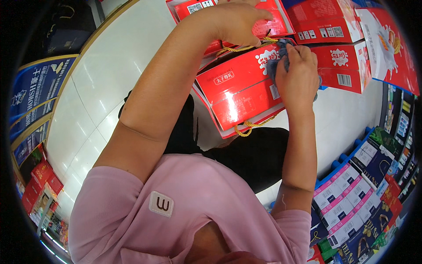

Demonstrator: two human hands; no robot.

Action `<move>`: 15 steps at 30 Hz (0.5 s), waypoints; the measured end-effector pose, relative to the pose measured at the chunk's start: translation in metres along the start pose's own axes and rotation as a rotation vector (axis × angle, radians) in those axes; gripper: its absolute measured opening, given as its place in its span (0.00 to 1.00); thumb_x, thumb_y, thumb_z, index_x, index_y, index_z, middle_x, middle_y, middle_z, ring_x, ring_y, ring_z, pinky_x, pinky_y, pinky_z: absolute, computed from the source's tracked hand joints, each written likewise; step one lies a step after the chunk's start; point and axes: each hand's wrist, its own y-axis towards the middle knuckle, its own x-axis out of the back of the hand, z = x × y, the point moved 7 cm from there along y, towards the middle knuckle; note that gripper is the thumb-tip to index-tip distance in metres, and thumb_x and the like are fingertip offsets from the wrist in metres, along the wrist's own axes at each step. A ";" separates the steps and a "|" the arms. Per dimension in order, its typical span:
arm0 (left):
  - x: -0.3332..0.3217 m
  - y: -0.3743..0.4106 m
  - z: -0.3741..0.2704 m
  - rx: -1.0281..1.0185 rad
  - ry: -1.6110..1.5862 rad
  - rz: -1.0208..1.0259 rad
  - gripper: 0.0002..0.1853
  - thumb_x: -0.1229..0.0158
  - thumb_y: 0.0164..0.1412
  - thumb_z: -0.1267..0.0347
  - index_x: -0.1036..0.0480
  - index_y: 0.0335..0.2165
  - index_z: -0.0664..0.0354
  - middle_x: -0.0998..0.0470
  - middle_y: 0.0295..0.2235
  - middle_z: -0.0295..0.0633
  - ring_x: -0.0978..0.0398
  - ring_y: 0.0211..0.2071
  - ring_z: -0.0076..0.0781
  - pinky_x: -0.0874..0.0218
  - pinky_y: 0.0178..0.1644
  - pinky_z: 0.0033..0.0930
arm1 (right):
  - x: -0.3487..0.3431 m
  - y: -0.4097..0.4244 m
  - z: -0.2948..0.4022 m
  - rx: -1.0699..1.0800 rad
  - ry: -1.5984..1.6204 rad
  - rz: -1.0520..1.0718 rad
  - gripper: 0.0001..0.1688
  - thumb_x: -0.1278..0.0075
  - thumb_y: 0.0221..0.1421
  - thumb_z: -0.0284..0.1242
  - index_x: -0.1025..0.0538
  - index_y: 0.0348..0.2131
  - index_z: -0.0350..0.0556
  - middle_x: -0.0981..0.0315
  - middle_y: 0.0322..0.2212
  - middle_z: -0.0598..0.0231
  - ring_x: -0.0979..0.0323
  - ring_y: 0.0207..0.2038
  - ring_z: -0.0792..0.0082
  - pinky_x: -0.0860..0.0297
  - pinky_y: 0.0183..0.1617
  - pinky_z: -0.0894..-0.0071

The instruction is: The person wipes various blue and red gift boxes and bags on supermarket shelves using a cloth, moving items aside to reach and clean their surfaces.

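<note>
My right hand [295, 74] grips a crumpled grey-blue cloth [282, 49] against the right end of a red gift box [230, 95]. The box's glossy face bears white writing, and yellow rope handles [244, 133] hang at its near and far edges. Its left end shows a gap between carton and outer sleeve. My left hand [239, 24] spreads over a second red box [272, 26] just beyond, thumb near the far rope handle. Some left fingertips are cut off by the upper picture edge. I see no object in that hand.
More red cartons [341, 62] stand at the right, beside a red and white printed panel [392, 49]. Lower right, white and pink boxes [343, 198] are stacked near shelves. Dark blue display panels [39, 89] line the left. Pale floor tiles [95, 92] lie between.
</note>
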 end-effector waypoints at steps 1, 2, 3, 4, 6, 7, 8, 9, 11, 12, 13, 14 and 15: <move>0.000 0.000 0.000 0.003 0.004 0.005 0.41 0.37 0.57 0.56 0.40 0.66 0.52 0.52 0.69 0.65 0.61 0.72 0.61 0.75 0.74 0.55 | 0.001 -0.002 0.008 0.041 0.012 -0.017 0.18 0.42 0.48 0.23 0.19 0.42 0.40 0.25 0.41 0.59 0.28 0.47 0.56 0.27 0.47 0.60; 0.000 0.001 0.000 0.006 0.009 0.009 0.41 0.37 0.57 0.56 0.40 0.66 0.52 0.52 0.69 0.65 0.61 0.72 0.61 0.75 0.74 0.55 | 0.002 -0.004 0.016 0.082 0.023 -0.034 0.18 0.41 0.47 0.23 0.19 0.42 0.40 0.26 0.41 0.59 0.28 0.46 0.56 0.27 0.47 0.60; 0.000 0.001 0.000 0.007 0.011 0.015 0.41 0.37 0.57 0.56 0.40 0.66 0.53 0.52 0.69 0.65 0.61 0.72 0.61 0.75 0.74 0.55 | 0.002 -0.006 0.026 0.153 0.115 0.016 0.18 0.41 0.47 0.23 0.19 0.41 0.40 0.26 0.40 0.59 0.28 0.45 0.56 0.27 0.47 0.60; 0.002 -0.001 -0.002 -0.013 0.003 -0.006 0.41 0.38 0.58 0.56 0.40 0.66 0.53 0.51 0.69 0.65 0.61 0.72 0.61 0.75 0.74 0.55 | 0.004 -0.009 0.035 0.222 0.208 0.066 0.19 0.41 0.46 0.23 0.19 0.41 0.40 0.26 0.40 0.59 0.28 0.45 0.56 0.27 0.46 0.60; 0.005 -0.009 -0.005 -0.039 -0.006 -0.035 0.40 0.38 0.58 0.56 0.40 0.66 0.53 0.51 0.69 0.65 0.61 0.72 0.61 0.75 0.74 0.55 | 0.005 -0.014 0.050 0.343 0.420 0.171 0.20 0.40 0.44 0.23 0.19 0.41 0.41 0.26 0.40 0.59 0.28 0.43 0.55 0.28 0.47 0.59; 0.006 -0.010 -0.006 -0.045 -0.007 -0.044 0.40 0.38 0.58 0.56 0.40 0.66 0.53 0.51 0.69 0.65 0.62 0.72 0.61 0.75 0.74 0.55 | 0.006 -0.013 0.046 0.317 0.387 0.130 0.20 0.40 0.44 0.23 0.19 0.41 0.41 0.26 0.40 0.59 0.28 0.43 0.55 0.28 0.48 0.59; 0.006 -0.009 -0.005 -0.035 -0.001 -0.038 0.40 0.38 0.58 0.56 0.40 0.66 0.53 0.52 0.69 0.64 0.62 0.72 0.61 0.76 0.74 0.55 | 0.007 -0.012 0.041 0.291 0.354 0.088 0.19 0.40 0.44 0.23 0.19 0.41 0.41 0.26 0.41 0.59 0.28 0.44 0.55 0.28 0.48 0.59; 0.004 -0.008 -0.006 -0.018 0.005 -0.016 0.40 0.38 0.58 0.56 0.40 0.66 0.53 0.52 0.69 0.64 0.62 0.72 0.60 0.76 0.74 0.55 | 0.007 -0.012 0.035 0.263 0.321 0.051 0.19 0.40 0.45 0.23 0.19 0.41 0.41 0.26 0.41 0.59 0.28 0.44 0.55 0.28 0.49 0.59; 0.002 -0.003 -0.003 0.022 0.027 0.036 0.41 0.38 0.58 0.56 0.40 0.66 0.54 0.53 0.69 0.65 0.63 0.72 0.60 0.77 0.74 0.55 | 0.004 -0.001 0.007 0.070 0.156 -0.042 0.18 0.41 0.48 0.23 0.20 0.42 0.38 0.25 0.44 0.59 0.28 0.48 0.55 0.28 0.51 0.60; 0.002 0.000 -0.001 0.045 0.042 0.065 0.41 0.39 0.58 0.56 0.41 0.66 0.54 0.53 0.69 0.65 0.64 0.72 0.60 0.78 0.74 0.55 | 0.003 0.000 0.003 0.052 0.137 -0.057 0.18 0.41 0.48 0.22 0.20 0.42 0.39 0.24 0.43 0.59 0.28 0.47 0.55 0.28 0.50 0.59; 0.004 -0.001 -0.003 0.011 0.019 0.033 0.41 0.39 0.58 0.56 0.41 0.66 0.55 0.53 0.69 0.65 0.64 0.72 0.61 0.78 0.74 0.55 | 0.003 0.001 0.001 0.034 0.119 -0.072 0.18 0.41 0.47 0.22 0.20 0.42 0.39 0.24 0.43 0.59 0.28 0.47 0.55 0.28 0.49 0.59; 0.003 -0.005 -0.005 -0.023 -0.004 0.001 0.42 0.39 0.58 0.56 0.42 0.67 0.55 0.54 0.69 0.65 0.65 0.72 0.61 0.79 0.74 0.55 | 0.002 -0.001 0.007 0.088 0.147 -0.034 0.18 0.42 0.47 0.22 0.20 0.41 0.39 0.24 0.43 0.60 0.28 0.46 0.55 0.28 0.48 0.59; 0.003 -0.007 -0.004 -0.033 -0.020 -0.012 0.42 0.39 0.58 0.56 0.42 0.67 0.56 0.54 0.69 0.65 0.65 0.72 0.61 0.79 0.74 0.56 | 0.003 -0.005 0.019 0.144 0.181 0.005 0.18 0.42 0.46 0.21 0.20 0.41 0.39 0.24 0.43 0.60 0.28 0.46 0.55 0.27 0.48 0.59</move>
